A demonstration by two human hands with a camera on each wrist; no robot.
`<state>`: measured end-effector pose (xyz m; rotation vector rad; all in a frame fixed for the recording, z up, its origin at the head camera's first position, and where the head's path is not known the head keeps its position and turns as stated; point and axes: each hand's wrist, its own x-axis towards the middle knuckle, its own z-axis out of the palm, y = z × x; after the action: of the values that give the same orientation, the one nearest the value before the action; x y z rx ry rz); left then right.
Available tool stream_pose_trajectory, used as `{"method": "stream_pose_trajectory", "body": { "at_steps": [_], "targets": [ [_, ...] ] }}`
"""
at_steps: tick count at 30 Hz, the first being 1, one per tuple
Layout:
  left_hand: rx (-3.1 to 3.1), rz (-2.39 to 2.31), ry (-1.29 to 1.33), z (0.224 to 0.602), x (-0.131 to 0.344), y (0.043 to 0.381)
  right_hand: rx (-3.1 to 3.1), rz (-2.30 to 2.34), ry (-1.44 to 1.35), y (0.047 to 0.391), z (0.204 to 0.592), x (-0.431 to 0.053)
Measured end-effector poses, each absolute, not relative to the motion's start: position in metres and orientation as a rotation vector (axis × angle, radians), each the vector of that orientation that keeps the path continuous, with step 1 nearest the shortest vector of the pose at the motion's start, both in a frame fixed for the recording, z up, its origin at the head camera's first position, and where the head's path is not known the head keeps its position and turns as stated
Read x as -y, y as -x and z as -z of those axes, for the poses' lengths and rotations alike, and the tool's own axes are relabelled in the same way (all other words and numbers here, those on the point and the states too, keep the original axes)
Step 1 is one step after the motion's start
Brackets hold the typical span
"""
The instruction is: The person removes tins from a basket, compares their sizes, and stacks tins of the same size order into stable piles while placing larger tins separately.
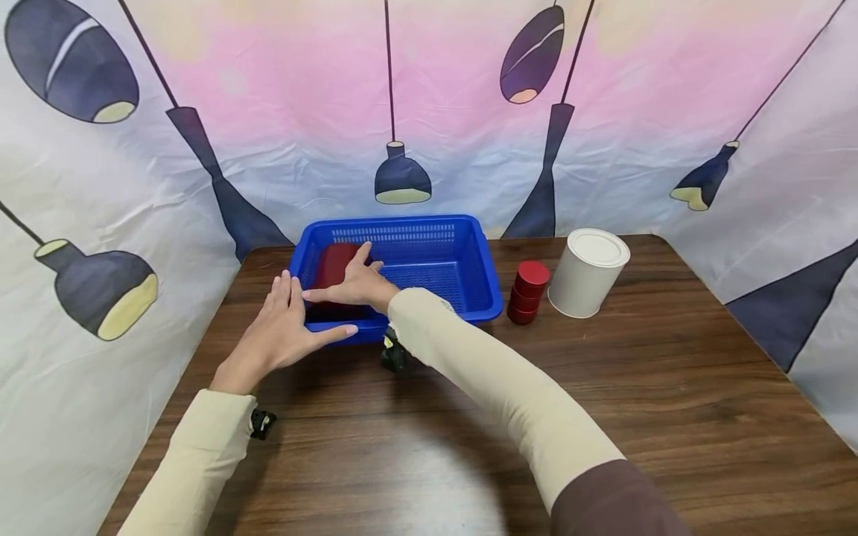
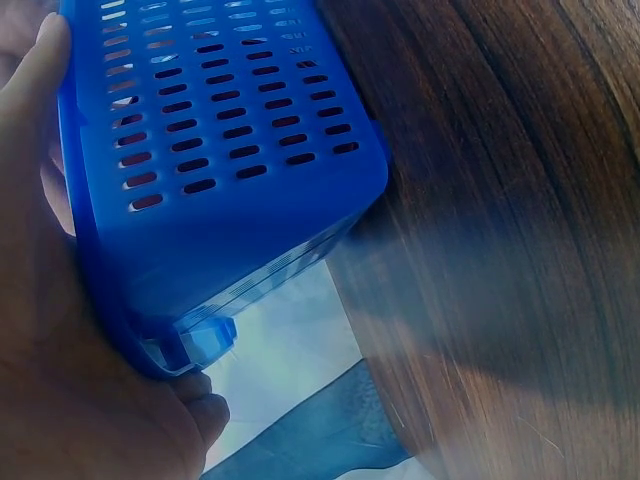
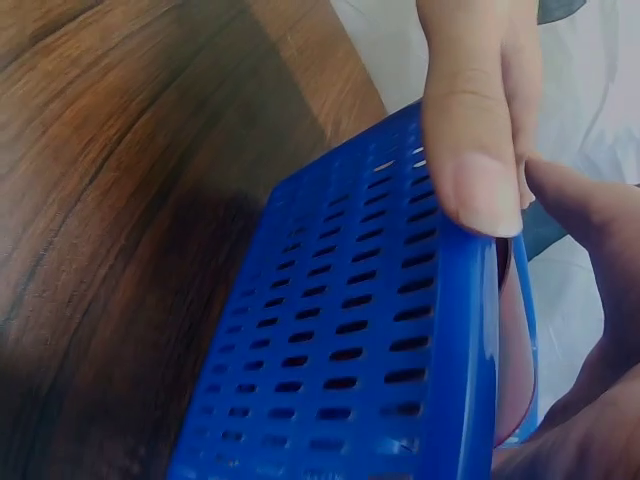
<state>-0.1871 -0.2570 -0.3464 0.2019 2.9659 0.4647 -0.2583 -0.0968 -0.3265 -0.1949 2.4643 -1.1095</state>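
Observation:
A blue plastic basket point(image 1: 494, 286) with slotted walls stands at the back of the table. Inside its left end lies a dark red object point(image 1: 330, 269) with rounded edges, partly hidden under my right hand point(image 1: 362, 284). That hand reaches over the front rim, its fingers spread across the red object. My left hand point(image 1: 278, 335) is at the basket's front left corner, fingers straight and thumb stretched along the front rim. In the right wrist view a thumb point(image 3: 485, 190) touches the rim; the left wrist view shows the left palm point(image 2: 90, 380) beside the basket wall point(image 2: 220, 240).
Right of the basket stands a stack of red round tins point(image 1: 528, 290). Beside it is a white lidded canister point(image 1: 590, 272). All rest on a dark wood-grain table point(image 1: 603, 402). A printed cloth point(image 1: 322, 112) with lamp pictures hangs behind and at both sides.

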Motion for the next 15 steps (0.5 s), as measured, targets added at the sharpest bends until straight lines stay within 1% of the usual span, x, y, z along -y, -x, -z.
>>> {"method": "stream_pose_trajectory", "body": {
  "at_steps": [10, 15],
  "targets": [
    [-2.967, -0.483, -0.205, 0.345, 0.257, 0.186, -2.357, 1.116, 0.096, 0.274, 0.333, 0.106],
    [-2.970, -0.479, -0.206, 0.345, 0.257, 0.187, -2.380, 1.067, 0.098, 0.276, 0.331, 0.105]
  ]
}}
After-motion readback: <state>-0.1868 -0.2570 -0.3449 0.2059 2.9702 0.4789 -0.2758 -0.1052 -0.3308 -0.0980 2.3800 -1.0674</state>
